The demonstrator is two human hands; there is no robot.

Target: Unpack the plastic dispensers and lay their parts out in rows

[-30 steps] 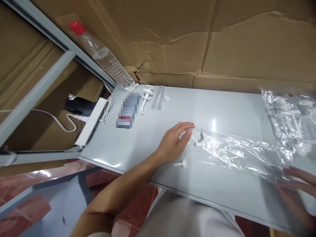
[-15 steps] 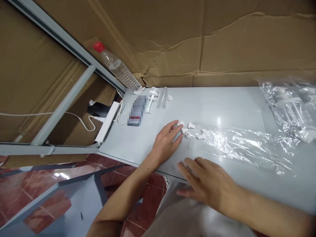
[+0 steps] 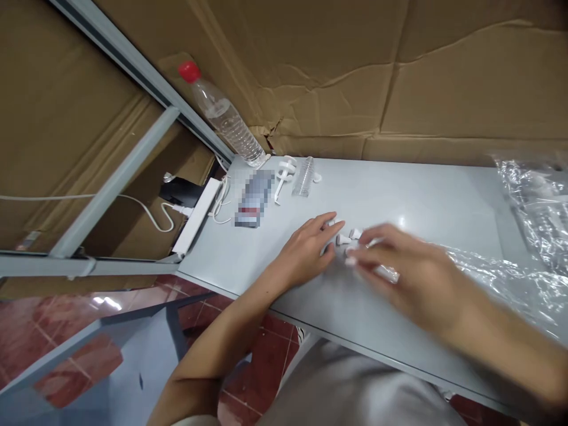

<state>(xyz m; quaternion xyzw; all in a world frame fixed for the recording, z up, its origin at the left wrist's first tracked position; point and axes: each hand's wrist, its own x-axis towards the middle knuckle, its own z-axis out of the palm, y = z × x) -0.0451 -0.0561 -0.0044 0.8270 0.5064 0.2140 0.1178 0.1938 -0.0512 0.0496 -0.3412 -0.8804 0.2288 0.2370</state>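
Observation:
Small white plastic pieces (image 3: 342, 239) lie loosely on the grey tabletop, several partly hidden by my hands. My left hand (image 3: 306, 248) rests palm down on the table, fingers spread, the tips right beside these pieces. From the right my right hand (image 3: 412, 275) reaches over the group, blurred by motion. Its fingertips are close to the white pieces, and whether one is pinched between them cannot be made out. Beneath and behind that hand a clear plastic bag (image 3: 483, 269) lies flat on the table.
At the back left stand a water bottle (image 3: 233, 130) with a red cap, a white pump part (image 3: 284, 174), a clear ribbed tube (image 3: 304, 177) and a blurred-out flat object (image 3: 255, 198). A white power strip (image 3: 197, 216) lines the left edge. Another plastic bag (image 3: 545, 207) holds items at right.
My right hand has moved up from the table's front edge to the white pieces, now covering some of them. My left hand stays by the pieces. The view has shifted slightly.

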